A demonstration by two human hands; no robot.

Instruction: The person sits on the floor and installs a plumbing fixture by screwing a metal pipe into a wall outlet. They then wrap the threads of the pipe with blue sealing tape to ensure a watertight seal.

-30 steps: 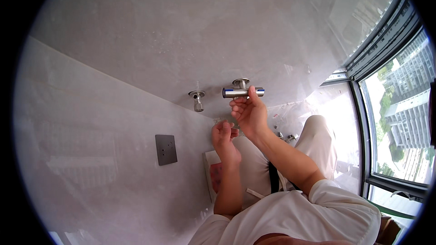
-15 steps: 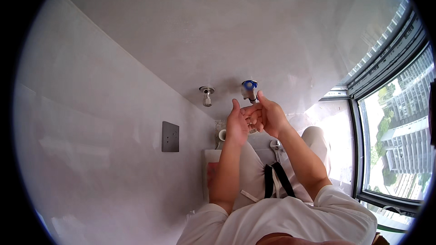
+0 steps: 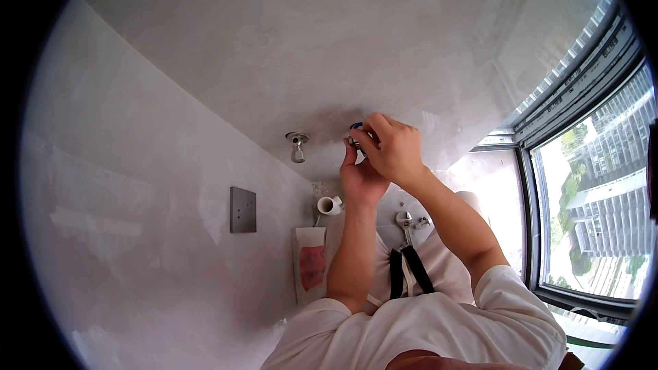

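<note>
Both my hands are up at a chrome angle valve with a blue ring (image 3: 356,127) on the wall in front of me, and they hide most of it. Bent fingers of my right hand (image 3: 397,151) close on the valve from the right. From below, my left hand (image 3: 364,181) has its thumb and fingers around the valve's lower part, palm turned up. Where its fingertips press is partly covered by the right hand. A second chrome angle valve (image 3: 298,148) sticks out of the wall to the left, apart from both hands.
An adjustable wrench (image 3: 406,225) and a small chrome fitting (image 3: 423,223) lie on the floor between my legs. Left of them stands a white pipe end (image 3: 328,206) and a pale bag with a red patch (image 3: 312,267). A dark socket plate (image 3: 243,210) is on the left wall; a window (image 3: 589,192) is at right.
My hands were together just below the valve, with fingers touching. Both have risen to it; the right one now covers it and the left has turned up underneath. The view has shifted slightly.
</note>
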